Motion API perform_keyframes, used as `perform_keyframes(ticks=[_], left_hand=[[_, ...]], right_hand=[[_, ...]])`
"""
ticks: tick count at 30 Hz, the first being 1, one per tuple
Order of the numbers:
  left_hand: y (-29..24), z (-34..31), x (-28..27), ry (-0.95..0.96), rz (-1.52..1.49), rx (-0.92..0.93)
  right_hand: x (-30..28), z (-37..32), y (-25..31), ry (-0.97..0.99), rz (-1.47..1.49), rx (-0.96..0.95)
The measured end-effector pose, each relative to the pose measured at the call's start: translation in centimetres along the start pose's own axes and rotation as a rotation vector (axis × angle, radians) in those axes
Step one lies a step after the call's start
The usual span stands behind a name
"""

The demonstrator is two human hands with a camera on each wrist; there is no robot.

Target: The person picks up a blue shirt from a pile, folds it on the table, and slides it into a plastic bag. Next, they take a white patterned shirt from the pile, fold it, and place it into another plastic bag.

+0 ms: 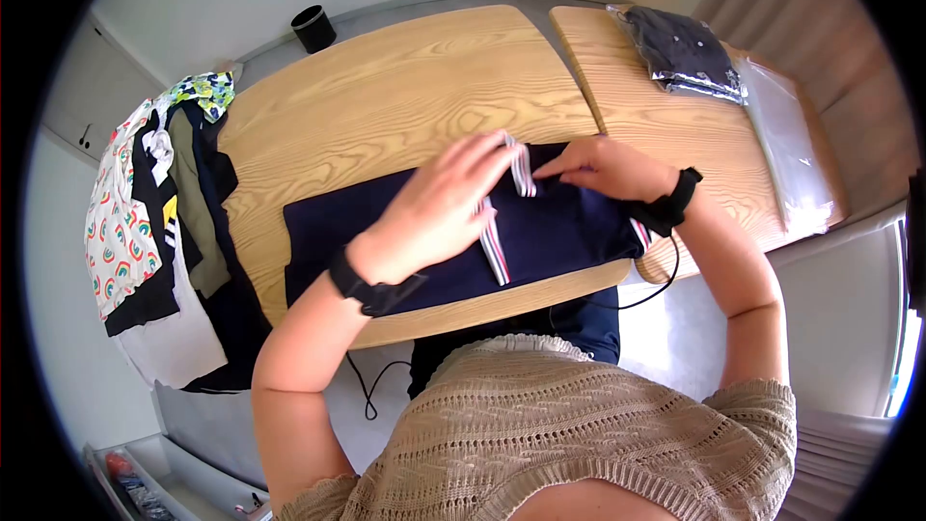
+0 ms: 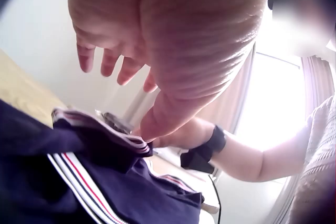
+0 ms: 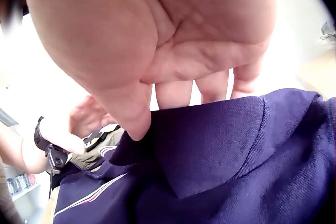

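Note:
A navy garment with white, red and dark striped trim lies folded along the table's near side. A loose flap edged with a striped band stands up from it. My left hand is over the garment with its fingers extended beside this band. In the left wrist view, the left thumb is right at the striped edge, and the other fingers hang apart from the cloth. My right hand pinches the flap. Its thumb lies in front of the navy cloth, with the fingertips hidden behind.
Several clothes are piled over the left table end. On the right table lie a dark bagged garment and clear plastic bags. A black bin stands behind the wooden table. A cable trails from my right wrist.

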State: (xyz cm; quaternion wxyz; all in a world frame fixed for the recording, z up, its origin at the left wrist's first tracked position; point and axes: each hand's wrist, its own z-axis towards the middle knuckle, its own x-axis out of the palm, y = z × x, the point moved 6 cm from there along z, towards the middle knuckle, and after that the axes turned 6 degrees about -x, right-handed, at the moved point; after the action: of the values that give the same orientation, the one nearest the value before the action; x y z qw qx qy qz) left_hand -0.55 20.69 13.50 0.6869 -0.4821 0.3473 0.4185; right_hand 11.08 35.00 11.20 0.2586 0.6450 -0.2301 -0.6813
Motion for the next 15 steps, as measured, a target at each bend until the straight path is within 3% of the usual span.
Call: perform_keyframes(ticks=[4, 6, 9, 11, 14, 15], left_hand=[[0.5, 2.8, 4.8, 0.018, 0.084, 0.039], [0.1, 3.6, 5.3, 0.017, 0.154, 0.128], [-1.3, 3.8, 3.9, -0.06, 0.052, 0.152], [-3.4, 3.7, 2.8, -0.125, 0.064, 0.234], [-5.3, 3.0, 3.9, -0.079, 0.173, 0.303], [-5.8, 2.7, 4.6, -0.056, 0.226, 0.311]], right_hand=[[0.5, -1.5, -0.1, 0.074, -0.057, -0.037], [-0.7, -2.4, -0.8, -0.012, 0.021, -0.086], [-3.4, -3.2, -3.8, -0.204, -0.016, 0.083], [-3.9, -3.5, -5.7, -0.231, -0.06, 0.057], [-3.2, -3.6, -8.7, -0.164, 0.05, 0.374], [-2.8, -3.7, -10.0, -0.168, 0.055, 0.377]])
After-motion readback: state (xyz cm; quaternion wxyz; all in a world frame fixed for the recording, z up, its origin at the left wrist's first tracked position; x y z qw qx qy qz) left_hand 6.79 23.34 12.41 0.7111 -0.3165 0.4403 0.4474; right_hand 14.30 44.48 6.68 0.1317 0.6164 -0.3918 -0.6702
